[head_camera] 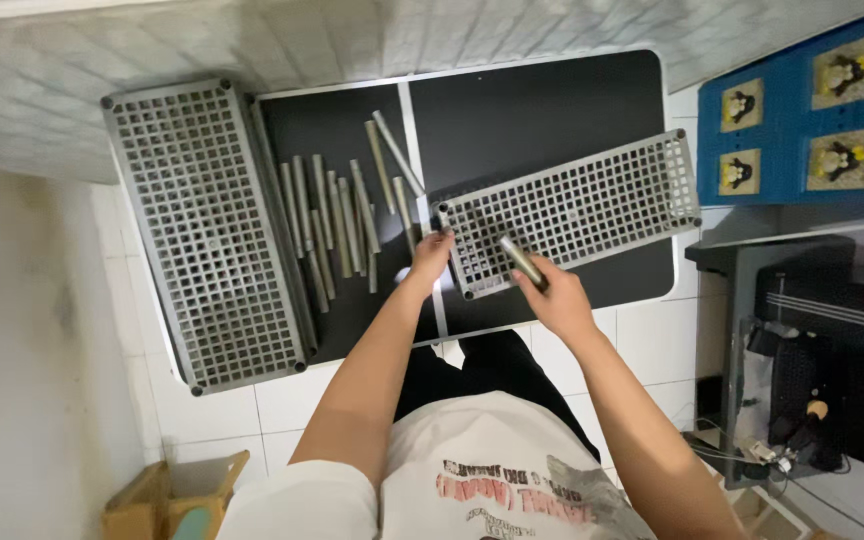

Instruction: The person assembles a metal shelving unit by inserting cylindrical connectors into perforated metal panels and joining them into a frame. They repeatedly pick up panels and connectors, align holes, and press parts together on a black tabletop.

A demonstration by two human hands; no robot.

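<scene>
You sit at a small black table (542, 110) with a pale strip down its middle, on a white tile floor (282, 410); a pale wall (252, 30) runs past the table's far edge.

Your right hand (557, 295) has its fingers (537, 275) closed round a short grey tube (522, 262), held tilted over the near corner of a grey grid panel (572, 210). That panel lies askew on the table, stretching away from your right fingers toward the far right. Your left hand (430, 255) rests at the panel's near left corner, fingers curled on its edge; how firmly they grip, you cannot tell.

Just left of your left fingers lies a loose row of grey tubes (337, 225), mostly side by side, a few slanted beyond them. Further left, a second grid panel (207, 235) covers the table's left end and overhangs it.

Well right of your right fingers: a blue board (802, 110) with small square pictures, and below it a dark stand (822, 310) with cables, too dim to read. A wooden box (172, 495) is cut off at the bottom left. Your lap hides the table's near edge.
</scene>
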